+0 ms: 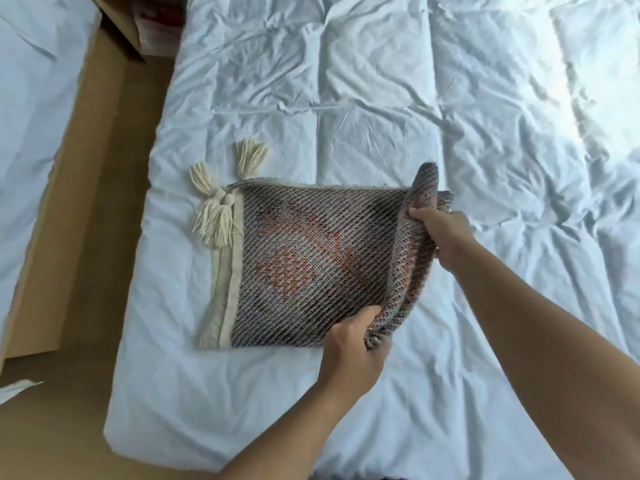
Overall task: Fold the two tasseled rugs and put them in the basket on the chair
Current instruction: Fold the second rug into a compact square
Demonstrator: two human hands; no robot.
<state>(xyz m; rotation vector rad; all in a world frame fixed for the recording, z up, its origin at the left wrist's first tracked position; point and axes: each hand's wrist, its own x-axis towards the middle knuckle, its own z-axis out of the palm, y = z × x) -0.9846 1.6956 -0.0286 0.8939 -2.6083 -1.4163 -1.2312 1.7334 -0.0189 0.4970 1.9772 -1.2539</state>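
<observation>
One rug (311, 258) lies on the bed (450, 98), already doubled, its cream tassels (221, 202) bunched at the far-left corner. The right-hand edge is raised off the cover. The left hand (349, 344) grips the near corner of that raised edge, fingers curled round the cloth. The right hand (440, 237) grips the far corner of the same edge, thumb on top and fingers wrapped beneath.

Step in hand, as judged: a further fold, carrying the right edge across to the tasselled side.

Recommendations for doing it well:
- Keep both corners level, so the raised edge travels square to the rug.
- Land the edge in line with the cream border on the left, not short of it.
- Tuck the tassels inward or lay them flat before closing, as they splay beyond the outline.
- Press the crease down before letting go; the weave looks thick and may spring open.

Containers: no basket and no chair can be seen in this view. A second rug is not visible either. A brown cardboard box (145, 26) stands at the top left beside the bed; something red and white shows inside, which cannot be identified.
</observation>
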